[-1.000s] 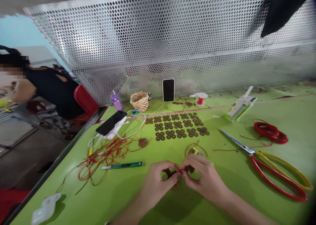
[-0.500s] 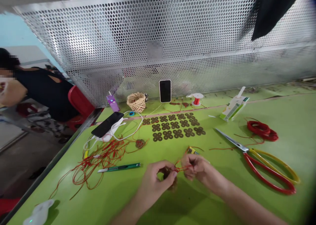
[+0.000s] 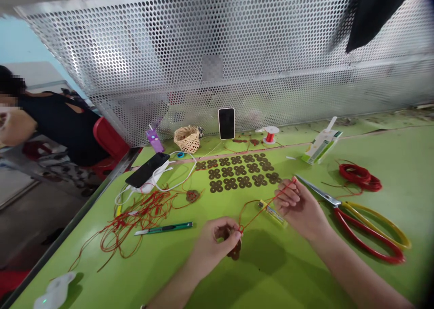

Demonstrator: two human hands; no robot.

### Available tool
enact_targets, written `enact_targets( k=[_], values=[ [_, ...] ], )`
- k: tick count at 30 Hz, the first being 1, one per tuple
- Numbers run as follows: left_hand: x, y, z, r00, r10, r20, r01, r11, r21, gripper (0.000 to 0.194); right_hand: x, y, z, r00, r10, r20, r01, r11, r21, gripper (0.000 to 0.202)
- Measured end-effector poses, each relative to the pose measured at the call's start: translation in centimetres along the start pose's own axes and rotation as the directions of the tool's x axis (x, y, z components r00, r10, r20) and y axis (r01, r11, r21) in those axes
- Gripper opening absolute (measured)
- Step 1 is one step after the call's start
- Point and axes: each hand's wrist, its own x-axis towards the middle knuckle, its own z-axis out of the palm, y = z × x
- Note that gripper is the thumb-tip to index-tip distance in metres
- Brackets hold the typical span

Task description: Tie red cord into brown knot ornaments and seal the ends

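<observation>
My left hand [image 3: 219, 241] is closed over a bunch of dark brown coins [image 3: 234, 252], pinching them where a red cord [image 3: 259, 211] forms a small knot or loop. To the right and farther up, my right hand [image 3: 296, 205] pinches the same cord between thumb and forefinger. The cord runs straight between the two hands, and a second strand curves loosely upward from the knot. Beneath the cord, beside my right hand, lies a small yellow tube-like packet [image 3: 273, 213]. Rows of brown coin clusters [image 3: 244, 182] lie flat just beyond both hands.
Large scissors [image 3: 335, 203] with red and yellow handles lie right, near a red cord coil [image 3: 360, 178]. A green cutter knife [image 3: 166, 229] and tangled red cords [image 3: 145, 214] are left. A phone [image 3: 226, 124], basket [image 3: 187, 139] and carton [image 3: 322, 146] stand farther back. A person [image 3: 57, 124] sits left.
My right hand has moved right and away from my left hand, drawing the red cord out into a long straight line. My left hand stays in nearly the same place.
</observation>
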Motion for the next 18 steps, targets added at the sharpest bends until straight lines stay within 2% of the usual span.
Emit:
enact_targets(
  k=[2,4,6,8,9,11,13,14,18],
  values=[
    [0.1,-0.1,0.1,1.000,-0.012,-0.005,0.012,1.000,-0.026,0.040,0.5,0.0,-0.4,0.999,0.013,-0.038,-0.012,0.999,0.033,0.022],
    [0.3,-0.1,0.0,0.999,-0.013,-0.029,0.012,0.999,-0.039,0.041,0.8,0.4,-0.8,0.995,0.052,-0.089,-0.055,0.998,-0.021,0.012],
    [0.5,-0.1,-0.2,0.998,-0.006,-0.067,0.002,0.998,-0.061,0.041,0.7,1.1,-0.8,0.988,0.043,-0.149,-0.070,0.982,-0.178,0.031],
    [0.7,0.1,-0.4,0.992,0.016,-0.124,-0.028,0.995,-0.095,0.041,0.3,2.2,-0.6,0.987,-0.074,-0.144,0.007,0.907,-0.421,0.055],
    [0.8,0.3,-0.5,0.986,0.033,-0.162,-0.052,0.992,-0.112,0.041,0.0,2.7,-0.4,0.984,-0.152,-0.094,0.076,0.830,-0.553,0.062],
    [0.8,0.6,-0.6,0.969,0.066,-0.239,-0.101,0.986,-0.136,0.038,-0.7,3.4,0.0,0.965,-0.246,0.091,0.224,0.592,-0.774,0.066],
    [0.8,0.8,-0.7,0.950,0.094,-0.297,-0.145,0.977,-0.153,0.036,-1.0,3.4,0.0,0.941,-0.212,0.263,0.326,0.364,-0.873,0.058],
    [0.8,0.9,-0.7,0.943,0.106,-0.316,-0.163,0.973,-0.161,0.035,-1.0,3.1,-0.1,0.934,-0.184,0.306,0.349,0.289,-0.891,0.054],
    [0.9,0.7,-0.8,0.932,0.139,-0.334,-0.205,0.964,-0.171,0.030,-0.5,1.3,-0.6,0.942,-0.193,0.276,0.303,0.127,-0.944,0.034]
  ],
)
